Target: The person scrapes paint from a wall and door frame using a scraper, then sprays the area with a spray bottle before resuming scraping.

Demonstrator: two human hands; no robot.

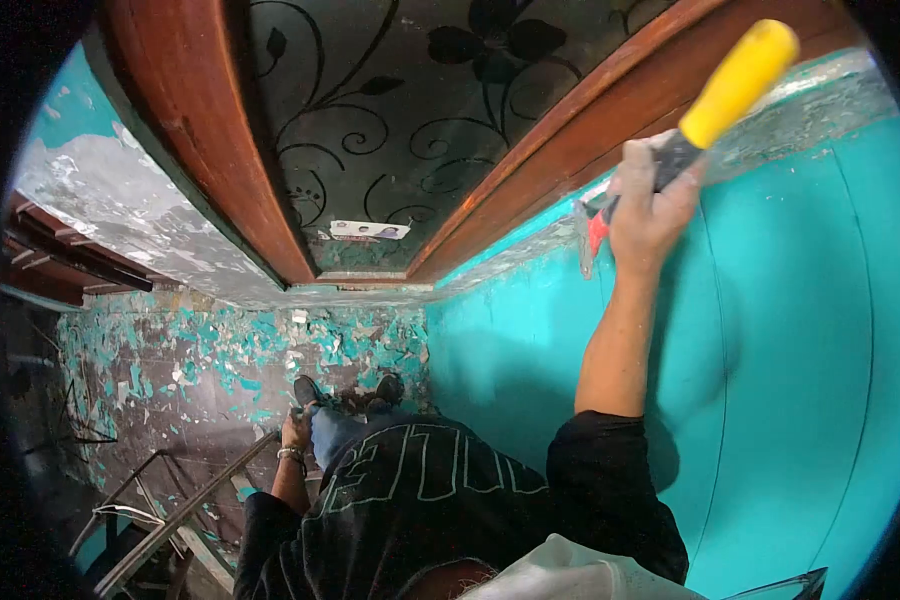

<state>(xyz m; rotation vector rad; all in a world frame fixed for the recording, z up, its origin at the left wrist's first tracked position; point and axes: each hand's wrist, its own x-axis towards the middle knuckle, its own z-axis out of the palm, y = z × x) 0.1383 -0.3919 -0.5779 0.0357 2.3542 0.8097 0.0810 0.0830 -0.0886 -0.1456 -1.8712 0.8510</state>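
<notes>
My right hand (652,205), dusty with pale powder, is wrapped round a scraper (740,85) with a yellow and dark handle. The tool's red part and small blade show on the left of the hand, against the strip of wall under the wooden frame (560,180). This strip (515,250) is grey and partly bare of paint, above the turquoise wall (790,330). Low down, my left hand (296,428) hangs beside my leg, a bracelet at its wrist. Its fingers are too small and dim to make out.
Patterned dark glass (420,110) fills the wooden frame. Turquoise paint flakes litter the floor (200,400) around my shoes (308,390). A metal and wood structure (185,515) stands at the lower left. More peeling wall (100,190) is at the upper left.
</notes>
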